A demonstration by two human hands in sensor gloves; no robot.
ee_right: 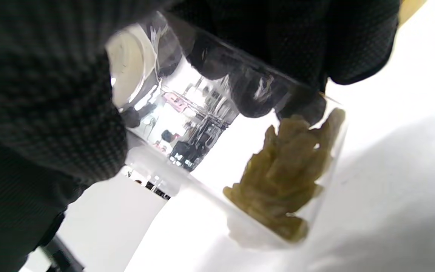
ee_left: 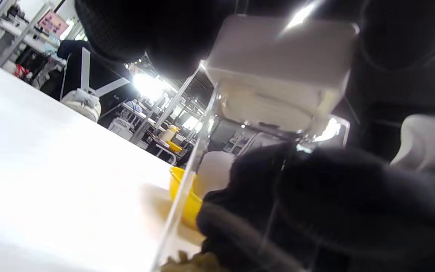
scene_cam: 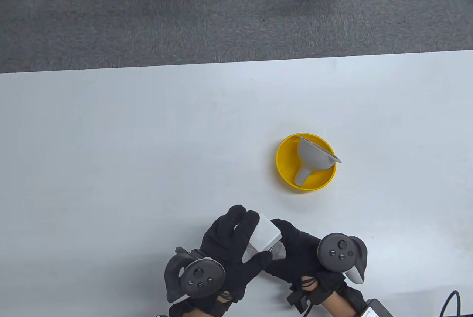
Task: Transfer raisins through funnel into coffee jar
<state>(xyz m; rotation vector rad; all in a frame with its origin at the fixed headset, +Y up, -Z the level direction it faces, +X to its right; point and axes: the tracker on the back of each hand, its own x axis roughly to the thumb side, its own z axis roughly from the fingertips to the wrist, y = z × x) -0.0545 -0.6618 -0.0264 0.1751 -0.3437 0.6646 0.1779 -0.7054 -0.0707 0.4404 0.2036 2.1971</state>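
Note:
A clear square jar with a white lid (scene_cam: pixel 265 235) stands near the table's front edge, gripped by both hands. My left hand (scene_cam: pixel 232 237) wraps over the lid and the jar's left side. My right hand (scene_cam: pixel 295 254) grips the jar's right side. The left wrist view shows the white lid (ee_left: pixel 278 71) above the clear body. The right wrist view shows greenish raisins (ee_right: pixel 285 173) lying at the jar's bottom. A grey funnel (scene_cam: pixel 312 159) lies tilted inside a yellow bowl (scene_cam: pixel 286 169), apart from both hands.
The white table (scene_cam: pixel 111 147) ends at its far edge against grey carpet. A dark cable and device corner (scene_cam: pixel 377 307) sit at the front right edge. The yellow bowl shows behind the jar in the left wrist view (ee_left: pixel 179 185).

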